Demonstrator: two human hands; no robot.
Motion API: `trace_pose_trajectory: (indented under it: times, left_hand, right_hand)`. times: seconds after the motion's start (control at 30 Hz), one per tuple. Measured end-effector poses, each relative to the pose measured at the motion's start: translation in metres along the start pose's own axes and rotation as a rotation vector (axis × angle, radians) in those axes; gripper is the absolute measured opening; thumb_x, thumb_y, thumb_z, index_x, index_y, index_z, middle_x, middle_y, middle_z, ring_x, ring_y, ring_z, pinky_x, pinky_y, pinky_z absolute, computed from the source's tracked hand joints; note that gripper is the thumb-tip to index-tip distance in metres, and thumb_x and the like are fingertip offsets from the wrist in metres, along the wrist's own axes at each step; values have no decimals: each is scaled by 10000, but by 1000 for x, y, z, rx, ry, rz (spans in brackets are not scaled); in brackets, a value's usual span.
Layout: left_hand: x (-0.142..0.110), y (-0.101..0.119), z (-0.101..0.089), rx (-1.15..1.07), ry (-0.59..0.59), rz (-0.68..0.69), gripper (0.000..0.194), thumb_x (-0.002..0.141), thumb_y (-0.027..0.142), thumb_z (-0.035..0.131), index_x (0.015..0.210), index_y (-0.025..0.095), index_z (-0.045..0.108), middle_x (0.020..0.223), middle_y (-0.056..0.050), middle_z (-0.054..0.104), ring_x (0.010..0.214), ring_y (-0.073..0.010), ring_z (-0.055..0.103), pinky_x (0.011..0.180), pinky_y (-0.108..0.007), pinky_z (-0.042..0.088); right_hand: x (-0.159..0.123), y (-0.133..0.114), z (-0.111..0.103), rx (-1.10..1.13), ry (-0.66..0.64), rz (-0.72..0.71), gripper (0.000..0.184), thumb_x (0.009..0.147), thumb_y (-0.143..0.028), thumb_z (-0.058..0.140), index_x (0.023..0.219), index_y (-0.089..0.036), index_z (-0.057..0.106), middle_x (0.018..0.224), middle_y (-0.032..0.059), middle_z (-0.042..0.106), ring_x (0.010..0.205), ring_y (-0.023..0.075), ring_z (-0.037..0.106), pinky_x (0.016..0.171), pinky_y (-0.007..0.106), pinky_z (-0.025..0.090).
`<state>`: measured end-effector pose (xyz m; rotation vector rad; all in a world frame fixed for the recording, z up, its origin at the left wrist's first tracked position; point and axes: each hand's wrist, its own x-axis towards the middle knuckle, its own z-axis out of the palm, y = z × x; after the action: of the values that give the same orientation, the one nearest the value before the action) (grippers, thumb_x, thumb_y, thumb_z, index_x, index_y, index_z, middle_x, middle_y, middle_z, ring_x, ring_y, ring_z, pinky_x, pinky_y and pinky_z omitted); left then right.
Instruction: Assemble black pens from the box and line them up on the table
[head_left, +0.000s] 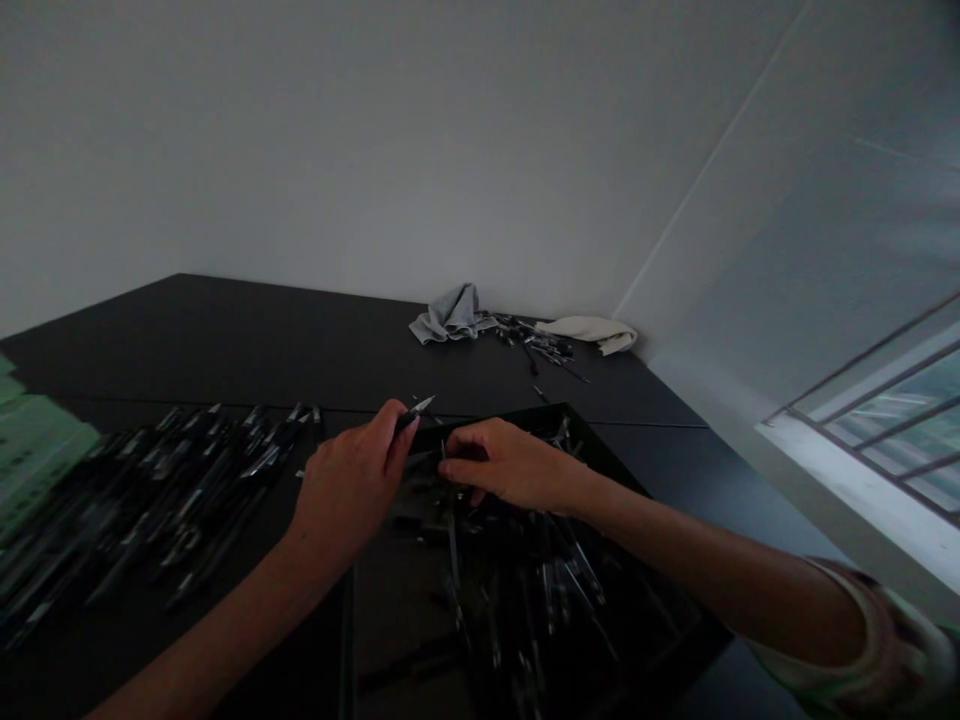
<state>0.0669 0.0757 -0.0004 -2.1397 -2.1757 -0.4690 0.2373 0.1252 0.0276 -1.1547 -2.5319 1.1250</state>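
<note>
Pointed tool in hand above a tray of loose parts, as I watch through the head camera. The left hand (352, 462) is closed on the dark shaft of the tool (409, 415), thumb along it, the bright tip clear of the fingers and directed up and away. The tool lies just above the near-left part of the far rim of the tray (606, 450). The right hand (504, 465) is curled over the tray, thumb and forefinger close together beside a thin sliver (442, 450); whether it grips the sliver I cannot tell.

Handling: I judge the tool light and stiff, its shaft smooth enough to turn or slip in a loose pinch. The tip may be sharp or easily bent, so I would take hold of the shaft behind it. The slim parts (574, 578) in the tray cross one another, and I expect them to snag; one end, lifted singly, suits them best.

On the counter (285, 345): a broad pile (199, 478) of similar dark pieces to the left, blurred; beyond the tray, a small heap (536, 338) between a grey cloth (451, 316) and a pale cloth (592, 330).
</note>
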Motion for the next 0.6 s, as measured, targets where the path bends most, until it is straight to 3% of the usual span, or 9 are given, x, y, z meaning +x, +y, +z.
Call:
trace_pose_trajectory:
  times: [0.13, 0.27, 0.43, 0.53, 0.6]
  left_hand:
    - [0, 1, 1, -8, 6, -4, 213, 971, 358, 313, 947, 221, 474, 685, -8, 659, 668, -256, 690, 506, -284, 329]
    - [0, 2, 0, -3, 6, -9, 213, 971, 353, 311, 944, 223, 477, 683, -7, 656, 662, -254, 687, 517, -287, 348]
    - [0, 1, -1, 5, 5, 8, 237, 974, 352, 279, 957, 223, 477, 696, -10, 662, 668, -247, 688, 523, -285, 362]
    - [-1, 1, -1, 9, 4, 14, 247, 974, 353, 272, 967, 220, 481, 697, -13, 670, 669, -241, 690, 523, -282, 367]
    - [-1, 1, 0, 12, 4, 11, 242, 973, 353, 279, 967, 220, 481, 694, -12, 675, 661, -243, 690, 513, -282, 362]
  right_hand:
    - [-12, -2, -6, -185, -34, -20, 216, 819, -253, 558, 982, -114, 585, 934, 85, 648, 834, 198, 600, 716, 306, 440]
    - [-32, -7, -5, -411, -121, 14, 300, 786, -138, 511, 1074, -58, 534, 1094, 179, 567, 951, 259, 582, 801, 373, 429]
    - [-39, -11, 14, -359, -246, -27, 439, 731, -23, 440, 1167, -20, 496, 1176, 219, 525, 1077, 270, 544, 835, 354, 442]
    - [-38, -15, 20, -271, -270, -102, 428, 746, -28, 437, 1169, -27, 497, 1193, 207, 544, 1117, 254, 525, 881, 329, 431]
    - [-38, -21, 17, -221, -355, -152, 381, 782, -52, 429, 1154, -49, 509, 1168, 182, 581, 1072, 235, 560, 867, 304, 439]
